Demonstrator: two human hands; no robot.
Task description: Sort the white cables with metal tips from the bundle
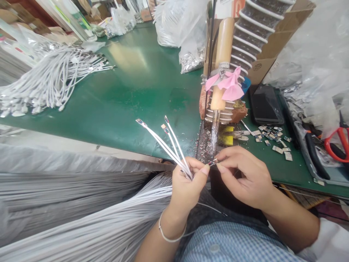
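My left hand point(188, 182) is closed around a few thin white cables point(166, 142) whose metal-tipped ends fan out up and to the left. Its thumb and forefinger pinch one cable end at the fingertips. My right hand point(245, 174) is closed in a pinch on a small metal connector piece point(213, 162), pressed against that cable end. Both fingertips meet right under the tip of a soldering iron point(215, 134) with a wooden handle point(222, 62), fixed pointing down on a coiled stand.
A large bundle of white cables point(89, 225) lies across my lap. Another heap of finished cables point(49, 80) rests on the green table point(136, 83) at left. Small metal parts point(272, 138), a black phone point(265, 105), red-handled scissors point(338, 143) and plastic bags point(188, 32) sit to the right and behind.
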